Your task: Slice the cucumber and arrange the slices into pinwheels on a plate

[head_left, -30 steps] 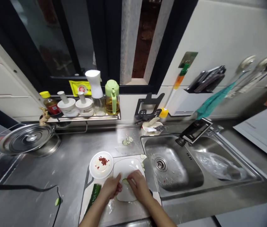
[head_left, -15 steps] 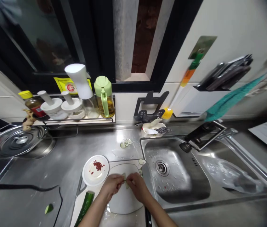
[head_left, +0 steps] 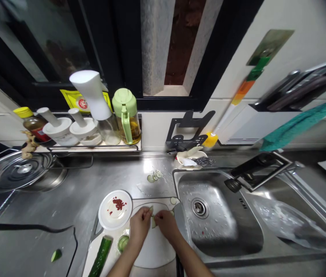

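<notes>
My left hand [head_left: 140,225] is closed, its thumb and fingertips pinching a thin pale-green cucumber slice [head_left: 151,208]. Close beside it, my right hand [head_left: 165,223] pinches what looks like the same slice or another one; a piece [head_left: 153,224] hangs between the fingertips. Both hands are above a white plate [head_left: 153,254] lying on a light cutting board [head_left: 93,252]. Left of my left wrist lie several cucumber slices [head_left: 123,243] and a cut cucumber [head_left: 101,257]. A knife blade [head_left: 182,221] lies at the board's right edge, partly hidden by my right arm.
A small white dish [head_left: 103,215] with red bits sits at the board's upper left. Slices [head_left: 154,176] lie on the steel counter behind. The sink [head_left: 220,246] is to the right. A cucumber end [head_left: 56,255] lies far left. Seasoning jars [head_left: 85,134] stand on a rack behind.
My left hand has turned more upright and its forearm has shifted right, uncovering the cucumber slices beside it. My right hand stays nearly in place. The view has shifted slightly.
</notes>
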### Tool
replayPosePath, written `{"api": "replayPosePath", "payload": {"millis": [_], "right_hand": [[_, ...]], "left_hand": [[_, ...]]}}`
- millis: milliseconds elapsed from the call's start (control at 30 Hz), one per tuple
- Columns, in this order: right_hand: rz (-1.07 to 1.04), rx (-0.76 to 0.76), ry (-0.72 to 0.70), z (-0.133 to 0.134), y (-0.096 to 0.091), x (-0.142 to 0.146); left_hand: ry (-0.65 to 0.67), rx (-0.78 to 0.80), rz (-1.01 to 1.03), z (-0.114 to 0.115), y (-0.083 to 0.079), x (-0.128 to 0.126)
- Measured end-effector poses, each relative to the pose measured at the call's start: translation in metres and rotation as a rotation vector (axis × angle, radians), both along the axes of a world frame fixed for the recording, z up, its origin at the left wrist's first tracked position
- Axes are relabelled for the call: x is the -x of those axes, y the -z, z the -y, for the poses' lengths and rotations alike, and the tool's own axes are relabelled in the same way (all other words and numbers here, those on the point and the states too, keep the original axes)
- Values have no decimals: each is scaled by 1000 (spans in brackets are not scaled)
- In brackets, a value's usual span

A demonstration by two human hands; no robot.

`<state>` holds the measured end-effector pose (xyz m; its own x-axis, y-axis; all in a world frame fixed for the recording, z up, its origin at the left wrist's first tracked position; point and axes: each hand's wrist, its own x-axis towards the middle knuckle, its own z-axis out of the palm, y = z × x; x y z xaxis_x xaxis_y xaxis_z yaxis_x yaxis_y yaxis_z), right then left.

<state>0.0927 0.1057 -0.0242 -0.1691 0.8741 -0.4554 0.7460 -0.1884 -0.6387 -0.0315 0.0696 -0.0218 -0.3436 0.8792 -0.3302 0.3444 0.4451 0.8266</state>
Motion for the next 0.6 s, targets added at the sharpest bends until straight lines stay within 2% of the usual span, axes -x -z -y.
{"api": "replayPosePath", "payload": {"millis": [200,400,600], "right_hand": [[83,-51,8,-2,-2,4],[145,-121,-15,2,-3,5],[213,-186,-57,8,2,9]], "left_hand": [[28,41,-10,-4,3,4],[97,-22,-159,-4,5,6],[149,4,-288,-3,6,4]]}}
